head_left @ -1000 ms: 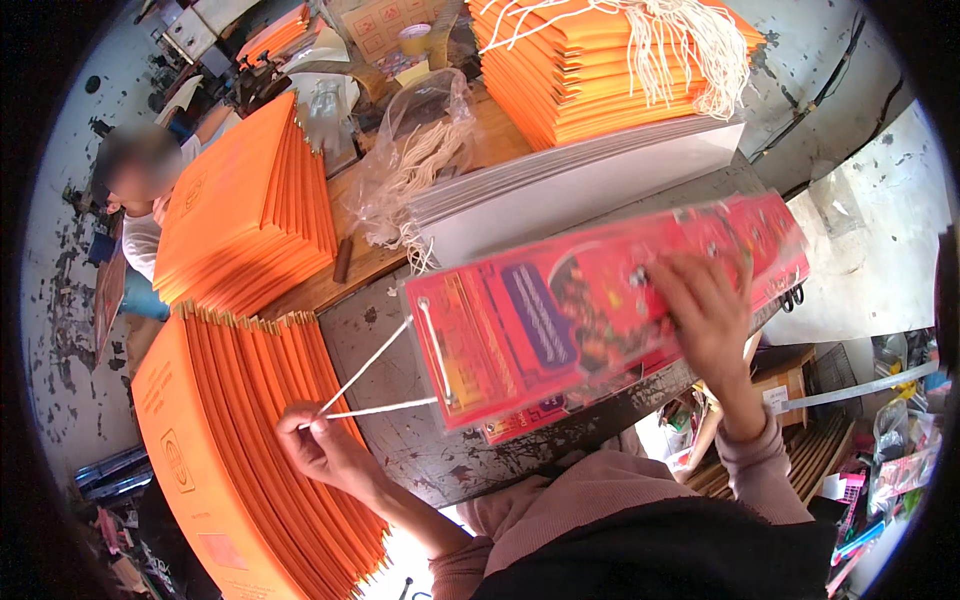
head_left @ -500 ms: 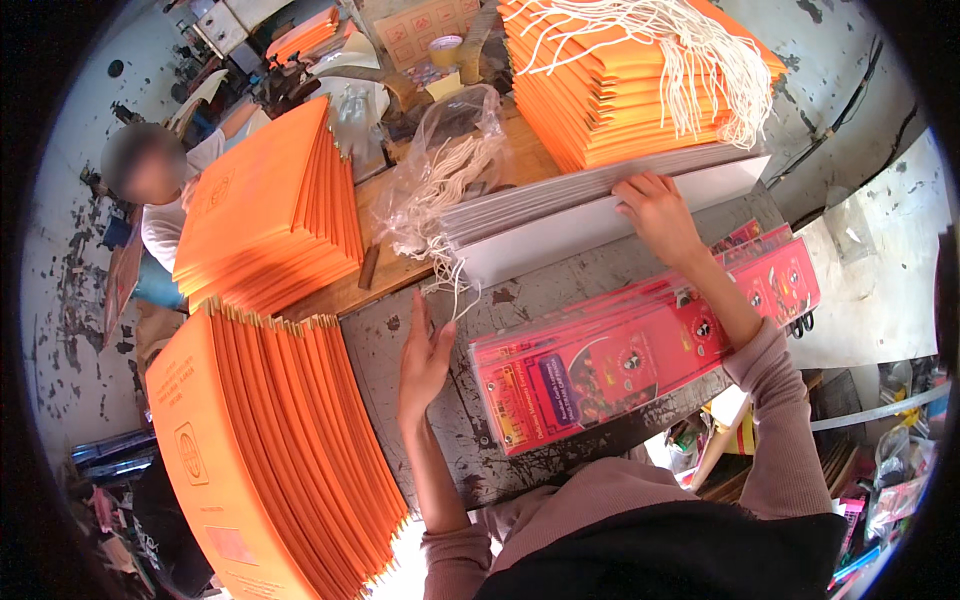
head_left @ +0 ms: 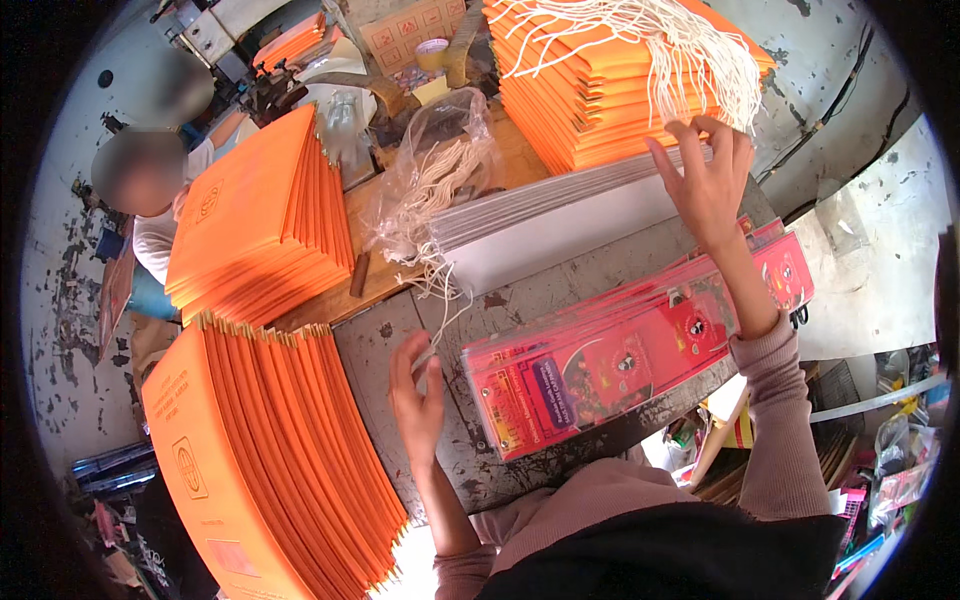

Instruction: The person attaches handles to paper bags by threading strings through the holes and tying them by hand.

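Note:
My left hand [head_left: 417, 400] is over the grey worktable [head_left: 400, 325], a white string [head_left: 455, 318] pinched at its fingertips. That string leads back to a tangle of string ends by a clear plastic bag of string [head_left: 440, 185]. With fingers spread and curved, my right hand [head_left: 712, 185] hovers at the right end of a row of white-grey sheets [head_left: 560, 232] standing on edge. Its fingertips come close to the loose white strings [head_left: 700, 75] hanging off a stack of orange folders [head_left: 545, 105]. Below it lies a pile of red printed plastic-covered strips [head_left: 630, 350].
More orange folders stand in a stack at the near left [head_left: 270, 460] and another behind it [head_left: 250, 210]. A roll of tape [head_left: 432, 53] sits at the back. At the far left is another person [head_left: 155, 230]. Assorted items crowd below the table's right side.
My right hand has left the front of the sheets and risen to the right, near the hanging strings. My left hand has drawn slightly nearer me with the string.

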`<state>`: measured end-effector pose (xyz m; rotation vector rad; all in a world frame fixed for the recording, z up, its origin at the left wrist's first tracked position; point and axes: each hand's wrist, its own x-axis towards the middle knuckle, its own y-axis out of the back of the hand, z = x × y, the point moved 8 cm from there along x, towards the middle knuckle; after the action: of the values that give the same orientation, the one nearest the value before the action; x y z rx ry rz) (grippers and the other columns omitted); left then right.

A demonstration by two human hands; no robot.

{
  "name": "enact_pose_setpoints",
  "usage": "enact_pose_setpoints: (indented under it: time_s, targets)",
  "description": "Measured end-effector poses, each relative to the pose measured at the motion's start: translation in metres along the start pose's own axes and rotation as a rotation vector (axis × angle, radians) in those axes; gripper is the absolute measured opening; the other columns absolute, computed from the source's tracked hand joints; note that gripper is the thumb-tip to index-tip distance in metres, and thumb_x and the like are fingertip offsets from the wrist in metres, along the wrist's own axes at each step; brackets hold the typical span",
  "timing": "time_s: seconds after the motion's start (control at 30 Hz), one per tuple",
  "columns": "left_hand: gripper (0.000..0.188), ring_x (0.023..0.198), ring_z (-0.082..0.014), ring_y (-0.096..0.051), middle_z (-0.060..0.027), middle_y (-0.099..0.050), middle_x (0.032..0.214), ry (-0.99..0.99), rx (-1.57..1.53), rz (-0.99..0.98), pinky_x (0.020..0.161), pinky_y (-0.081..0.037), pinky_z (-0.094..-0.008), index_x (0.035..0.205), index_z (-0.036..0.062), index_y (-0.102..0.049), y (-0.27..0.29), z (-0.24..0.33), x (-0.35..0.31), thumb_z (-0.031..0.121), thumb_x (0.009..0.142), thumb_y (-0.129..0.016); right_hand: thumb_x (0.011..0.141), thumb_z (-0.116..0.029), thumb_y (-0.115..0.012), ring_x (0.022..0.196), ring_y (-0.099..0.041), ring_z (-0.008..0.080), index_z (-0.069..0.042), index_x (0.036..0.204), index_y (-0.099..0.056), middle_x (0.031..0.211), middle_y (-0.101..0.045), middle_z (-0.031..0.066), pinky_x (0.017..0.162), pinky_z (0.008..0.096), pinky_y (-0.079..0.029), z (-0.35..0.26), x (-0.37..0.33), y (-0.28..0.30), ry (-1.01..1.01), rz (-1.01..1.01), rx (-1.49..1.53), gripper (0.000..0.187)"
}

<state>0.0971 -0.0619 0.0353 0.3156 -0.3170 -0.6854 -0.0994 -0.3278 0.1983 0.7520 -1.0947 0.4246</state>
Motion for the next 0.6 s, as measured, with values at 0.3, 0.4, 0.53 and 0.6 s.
enact_pose_setpoints:
  time_s: [0.3,0.4,0.53,0.6]
  targets:
    - [0.035,0.062,-0.0143,-0.048,-0.0056,-0.050,0.072,0.225,0.155,-0.091,0.055,-0.042,-0.0269,0.091,0.0004,-0.048,-0.011,0.019,-0.084,0.017,0.072,-0.071,0.070,-0.010,-0.063,0.082,-0.045,0.0209,-0.015,0.083,-0.056,0.094,-0.050,0.0001,0.070,0.0363,-0.034,-0.022,0.002,-0.007,0.040,0.054,-0.088,0.016]
    - [0.044,0.061,-0.0125,-0.046,-0.0051,-0.048,0.069,0.301,0.156,-0.105,0.053,-0.041,-0.0256,0.093,0.0008,-0.046,-0.020,0.017,-0.093,0.019,0.067,-0.076,0.070,-0.006,-0.061,0.088,-0.047,0.0263,-0.007,0.080,-0.053,0.103,-0.053,0.0059,0.077,0.0430,-0.034,-0.049,-0.002,0.018,0.064,-0.040,0.264,0.013]
    - [0.038,0.058,-0.0112,-0.047,-0.0056,-0.050,0.068,0.402,0.065,-0.083,0.052,-0.041,-0.0241,0.092,-0.0004,-0.047,-0.017,0.004,-0.098,0.016,0.070,-0.073,0.073,-0.008,-0.059,0.086,-0.051,0.0256,-0.007,0.078,-0.049,0.094,-0.055,0.0102,0.089,0.0480,-0.034,-0.140,-0.027,0.054,0.303,-0.563,0.934,0.012]
    - [0.034,0.058,-0.0114,-0.048,-0.0057,-0.051,0.067,0.407,0.029,-0.084,0.052,-0.041,-0.0241,0.091,-0.0008,-0.048,-0.017,0.006,-0.101,0.015,0.072,-0.071,0.076,-0.010,-0.059,0.080,-0.053,0.0244,-0.008,0.083,-0.049,0.085,-0.054,0.0082,0.082,0.0444,-0.039,-0.169,-0.054,0.065,0.178,-0.722,1.491,0.012]
